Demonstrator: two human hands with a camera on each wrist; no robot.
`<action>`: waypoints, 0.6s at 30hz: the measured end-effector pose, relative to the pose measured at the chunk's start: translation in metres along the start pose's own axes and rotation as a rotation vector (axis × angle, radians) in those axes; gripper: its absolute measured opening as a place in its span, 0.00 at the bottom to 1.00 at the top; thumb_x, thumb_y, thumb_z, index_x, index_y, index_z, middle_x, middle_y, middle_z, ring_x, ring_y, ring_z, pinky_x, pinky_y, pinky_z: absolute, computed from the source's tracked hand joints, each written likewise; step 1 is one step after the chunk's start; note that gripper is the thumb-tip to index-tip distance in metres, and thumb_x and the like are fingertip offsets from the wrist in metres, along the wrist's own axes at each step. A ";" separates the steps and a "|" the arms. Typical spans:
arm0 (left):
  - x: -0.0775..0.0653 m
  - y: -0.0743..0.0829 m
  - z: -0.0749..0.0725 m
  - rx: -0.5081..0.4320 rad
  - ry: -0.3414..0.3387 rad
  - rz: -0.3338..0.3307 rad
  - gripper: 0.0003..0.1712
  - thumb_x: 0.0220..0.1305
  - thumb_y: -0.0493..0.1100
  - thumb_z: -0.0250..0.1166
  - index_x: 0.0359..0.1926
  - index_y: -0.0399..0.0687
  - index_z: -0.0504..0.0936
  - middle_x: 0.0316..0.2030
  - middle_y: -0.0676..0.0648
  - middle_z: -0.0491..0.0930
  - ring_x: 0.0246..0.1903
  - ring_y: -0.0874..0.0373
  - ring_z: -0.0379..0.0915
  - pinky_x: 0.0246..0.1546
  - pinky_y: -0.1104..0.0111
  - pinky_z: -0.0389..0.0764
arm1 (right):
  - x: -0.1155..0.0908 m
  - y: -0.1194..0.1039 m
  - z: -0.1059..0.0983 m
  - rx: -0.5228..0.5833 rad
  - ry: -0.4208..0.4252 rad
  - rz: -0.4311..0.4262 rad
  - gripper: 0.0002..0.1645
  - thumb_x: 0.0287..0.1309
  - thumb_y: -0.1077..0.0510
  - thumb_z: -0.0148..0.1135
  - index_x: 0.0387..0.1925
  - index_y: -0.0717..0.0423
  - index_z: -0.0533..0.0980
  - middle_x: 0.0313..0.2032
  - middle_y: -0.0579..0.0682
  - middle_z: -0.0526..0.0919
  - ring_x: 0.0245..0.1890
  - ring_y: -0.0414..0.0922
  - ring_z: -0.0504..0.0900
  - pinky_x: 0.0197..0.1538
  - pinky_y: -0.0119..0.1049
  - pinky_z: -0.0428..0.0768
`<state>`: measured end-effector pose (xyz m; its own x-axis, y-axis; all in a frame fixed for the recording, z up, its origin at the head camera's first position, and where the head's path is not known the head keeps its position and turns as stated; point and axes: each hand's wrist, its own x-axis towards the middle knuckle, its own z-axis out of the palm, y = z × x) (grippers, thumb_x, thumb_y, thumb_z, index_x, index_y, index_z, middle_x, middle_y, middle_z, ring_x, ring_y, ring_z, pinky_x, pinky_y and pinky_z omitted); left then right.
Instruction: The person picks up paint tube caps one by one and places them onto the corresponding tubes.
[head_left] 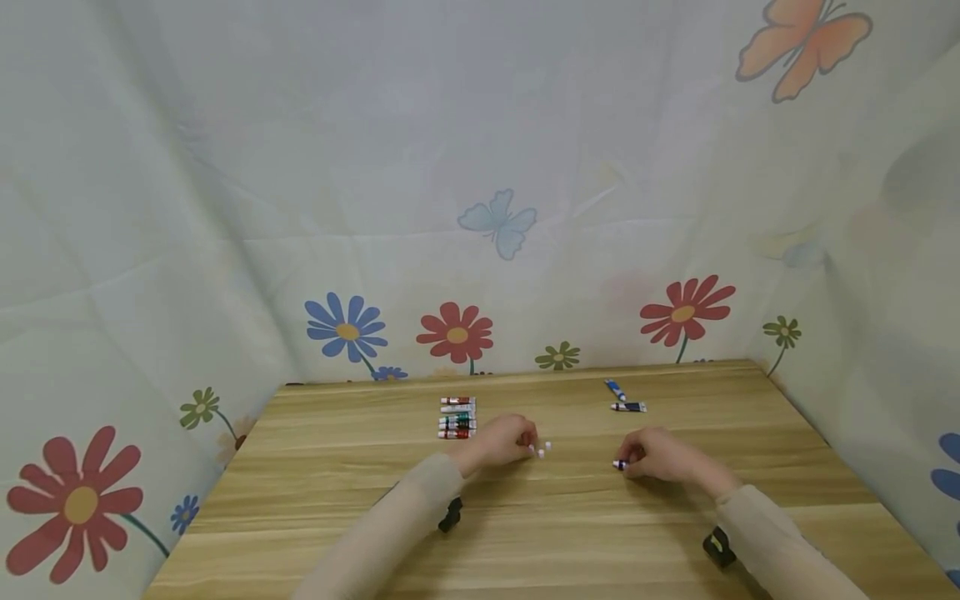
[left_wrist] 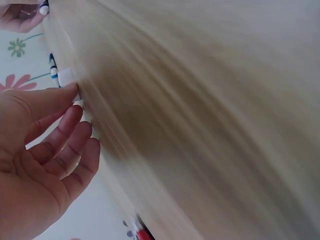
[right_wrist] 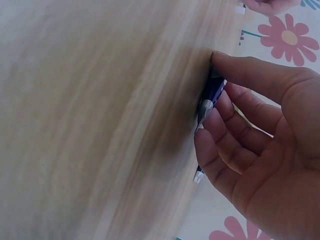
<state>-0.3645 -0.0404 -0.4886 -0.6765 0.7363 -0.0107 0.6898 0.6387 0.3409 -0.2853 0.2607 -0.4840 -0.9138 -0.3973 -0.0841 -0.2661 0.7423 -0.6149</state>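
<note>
Near the middle of the wooden table, my left hand (head_left: 504,440) pinches a small white cap (head_left: 532,449) between thumb and fingertips, low at the tabletop. Two more little white pieces (head_left: 544,450) lie just right of those fingertips. My right hand (head_left: 662,455) holds a dark blue paint tube (right_wrist: 214,90), its white-capped end pointing left toward the other hand. In the right wrist view the thumb lies at one end of this tube and the curled fingers along it, close over the wood.
Several paint tubes (head_left: 457,423) lie in a stacked row left of my left hand, with red, white and green labels. Behind my right hand lie a blue tube (head_left: 615,389) and a dark tube (head_left: 628,407). A flower-printed cloth (head_left: 570,275) hangs beyond the table's back edge.
</note>
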 end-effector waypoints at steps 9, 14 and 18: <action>-0.033 -0.019 -0.005 -0.007 0.028 -0.025 0.03 0.66 0.40 0.70 0.34 0.48 0.83 0.28 0.58 0.75 0.30 0.65 0.69 0.36 0.70 0.74 | -0.001 -0.008 0.002 0.014 -0.042 -0.037 0.08 0.57 0.61 0.72 0.37 0.52 0.81 0.31 0.43 0.78 0.32 0.42 0.74 0.36 0.35 0.74; -0.054 -0.029 -0.006 -0.011 0.033 -0.023 0.03 0.66 0.40 0.70 0.35 0.49 0.83 0.28 0.59 0.76 0.30 0.66 0.69 0.35 0.70 0.74 | -0.001 -0.010 0.007 0.020 -0.042 -0.089 0.08 0.57 0.60 0.73 0.37 0.53 0.81 0.31 0.42 0.79 0.31 0.41 0.75 0.34 0.34 0.74; -0.069 -0.035 -0.007 -0.032 0.066 0.001 0.03 0.66 0.39 0.69 0.36 0.47 0.83 0.29 0.58 0.78 0.31 0.66 0.71 0.36 0.69 0.76 | 0.001 -0.011 0.007 0.038 -0.013 -0.114 0.07 0.57 0.61 0.72 0.37 0.54 0.81 0.31 0.42 0.79 0.32 0.40 0.75 0.34 0.33 0.76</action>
<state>-0.3431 -0.1151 -0.4932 -0.6919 0.7202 0.0512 0.6829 0.6297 0.3703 -0.2811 0.2479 -0.4830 -0.8740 -0.4855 -0.0219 -0.3563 0.6707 -0.6505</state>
